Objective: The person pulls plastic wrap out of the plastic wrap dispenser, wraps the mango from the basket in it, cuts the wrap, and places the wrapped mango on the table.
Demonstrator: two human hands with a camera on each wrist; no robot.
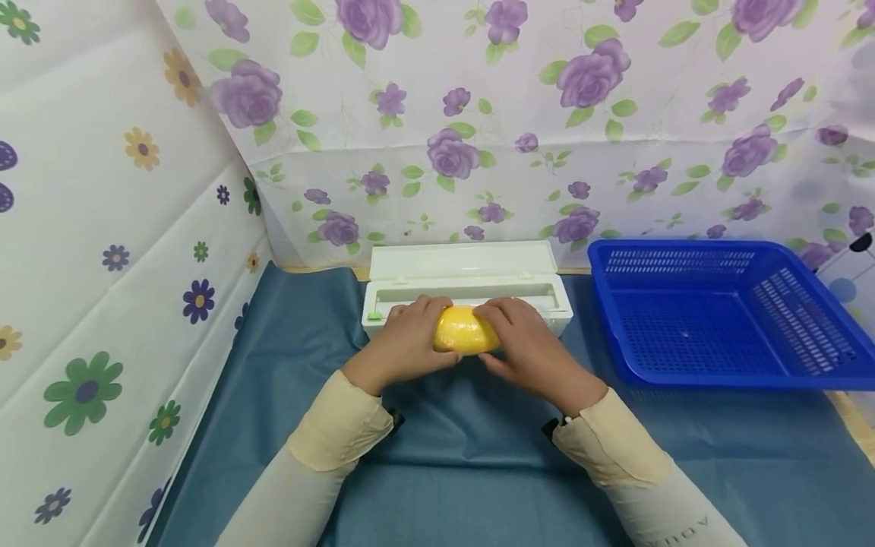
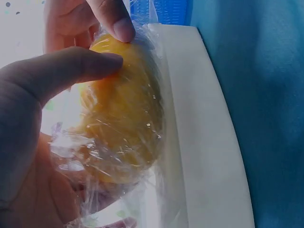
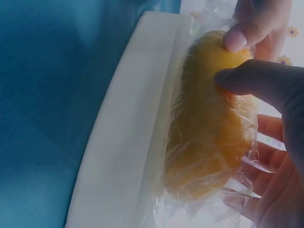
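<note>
Two-handed grip in head view, with left hand [image 1: 410, 338] and right hand [image 1: 529, 346] clamped round a yellow fruit [image 1: 466, 331], just beside an open white box [image 1: 463, 262], left of a blue basket [image 1: 724, 378]. From left wrist, crinkled clear wrap [image 2: 114, 164] around it. From right wrist, thumbs [image 3: 247, 77] against it.

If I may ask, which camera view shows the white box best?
The head view: it shows the white box with raised lid and both ends, though its front is partly covered. Each wrist view shows only part of it, beside the yellow wrapped item.
</note>
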